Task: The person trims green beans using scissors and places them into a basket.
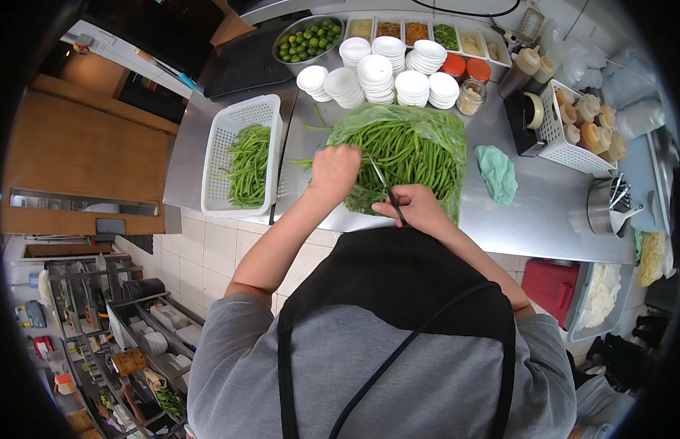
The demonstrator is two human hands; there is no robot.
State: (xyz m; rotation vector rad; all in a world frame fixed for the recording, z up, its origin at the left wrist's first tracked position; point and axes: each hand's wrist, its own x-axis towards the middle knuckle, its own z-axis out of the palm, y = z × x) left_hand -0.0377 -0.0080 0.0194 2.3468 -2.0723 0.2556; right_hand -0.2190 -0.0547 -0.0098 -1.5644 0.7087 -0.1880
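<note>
My left hand [336, 166] is curled in a fist at the left side of an open plastic bag [455, 123] of green beans [414, 151]. Bean ends poke out on its outer side; the fingers are hidden beneath the hand. In my right hand [417, 207], at the bag's near edge, is a slim knife [381, 174] with a black handle. Its blade points away from me over the beans, the tip close to my left hand. More long green beans [249, 164] lie in a white perforated plastic basket [209, 186] to the left.
Stacked white bowls [375, 77] stand behind the bag, beside a metal bowl of limes [310, 44]. A green cloth [496, 174] lies on the steel counter [537, 219] at right. Farther right are a basket of squeeze bottles [576, 153] and a metal utensil pot [603, 206].
</note>
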